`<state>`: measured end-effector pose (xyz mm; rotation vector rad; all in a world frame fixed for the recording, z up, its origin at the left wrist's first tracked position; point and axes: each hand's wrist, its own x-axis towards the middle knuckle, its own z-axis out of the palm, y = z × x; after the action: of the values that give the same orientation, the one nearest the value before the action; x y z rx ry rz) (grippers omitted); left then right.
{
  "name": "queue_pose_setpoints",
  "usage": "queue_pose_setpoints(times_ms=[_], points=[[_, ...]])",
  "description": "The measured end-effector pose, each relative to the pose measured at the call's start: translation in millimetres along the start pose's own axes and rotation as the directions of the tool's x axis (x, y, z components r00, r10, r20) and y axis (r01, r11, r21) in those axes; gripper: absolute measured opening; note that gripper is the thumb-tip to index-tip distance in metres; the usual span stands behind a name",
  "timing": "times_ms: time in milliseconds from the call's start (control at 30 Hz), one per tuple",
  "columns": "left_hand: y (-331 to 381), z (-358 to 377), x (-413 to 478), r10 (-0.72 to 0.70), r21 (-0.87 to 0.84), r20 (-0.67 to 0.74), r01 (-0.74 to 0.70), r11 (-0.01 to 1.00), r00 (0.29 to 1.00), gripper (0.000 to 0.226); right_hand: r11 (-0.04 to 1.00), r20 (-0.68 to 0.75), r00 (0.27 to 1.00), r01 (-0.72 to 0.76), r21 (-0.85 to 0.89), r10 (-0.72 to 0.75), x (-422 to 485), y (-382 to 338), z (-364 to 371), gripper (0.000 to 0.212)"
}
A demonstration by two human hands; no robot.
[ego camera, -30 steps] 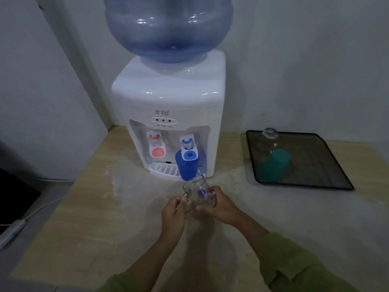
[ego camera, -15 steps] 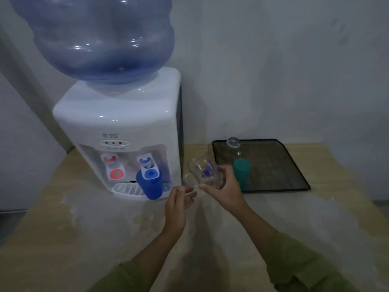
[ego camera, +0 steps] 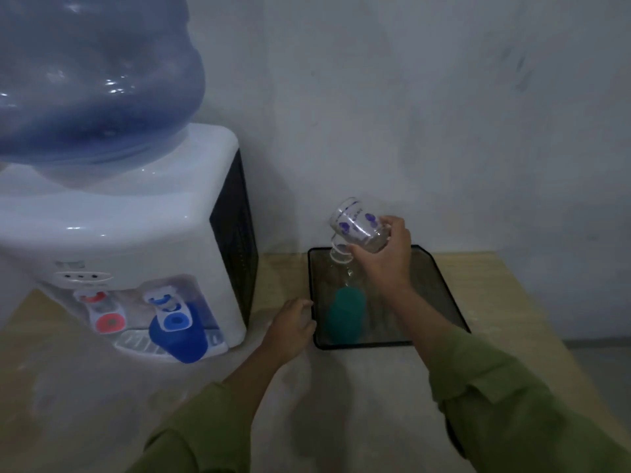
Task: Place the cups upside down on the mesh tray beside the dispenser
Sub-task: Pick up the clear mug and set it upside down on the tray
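Observation:
My right hand [ego camera: 386, 257] grips a clear glass mug [ego camera: 356, 227] with purple print, tilted on its side above the back of the black mesh tray [ego camera: 440, 288]. A teal cup [ego camera: 345, 314] stands upside down at the tray's front left. Another clear glass [ego camera: 345, 268] sits behind it, partly hidden by the mug and my hand. My left hand [ego camera: 290, 331] rests by the tray's left rim, fingers loosely curled, holding nothing. A blue cup [ego camera: 177, 339] stands under the blue tap of the white dispenser [ego camera: 136, 227].
The dispenser carries a large blue water bottle [ego camera: 92, 80] and stands left of the tray on a light wooden counter [ego camera: 341, 387]. A grey wall [ego camera: 444, 114] rises right behind the tray. The counter's right edge [ego camera: 560, 336] lies beyond the tray.
My right hand carried the glass mug from in front of the dispenser up and right, over the tray. My left hand let go of it and moved to the tray's left rim.

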<state>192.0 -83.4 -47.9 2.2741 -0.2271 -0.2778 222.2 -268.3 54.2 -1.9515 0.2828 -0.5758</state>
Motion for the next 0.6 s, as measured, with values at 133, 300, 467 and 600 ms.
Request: queue_pose_setpoints(times_ms=[133,300,467,600], points=[[7.3,11.5,25.8,0.010,0.080,0.032,-0.013,0.997,0.999,0.050,0.989,0.030,0.997,-0.063,-0.132,0.068,31.1,26.2,-19.2,0.069],[2.7,23.9,46.4,-0.025,0.174,0.047,0.016,0.985,0.999,0.062,0.958,0.088,0.986,-0.111,-0.264,0.138,56.1,63.7,-27.8,0.067],[-5.9,33.5,57.0,-0.059,0.218,0.021,0.053,0.975,0.998,0.062,0.893,0.199,0.966,-0.061,-0.446,0.165,72.4,95.3,-23.8,0.067],[-16.6,36.2,62.6,-0.069,0.254,0.007,0.065,0.965,0.998,0.061,0.843,0.265,0.937,-0.052,-0.535,0.226,80.5,109.7,-17.8,0.069]])
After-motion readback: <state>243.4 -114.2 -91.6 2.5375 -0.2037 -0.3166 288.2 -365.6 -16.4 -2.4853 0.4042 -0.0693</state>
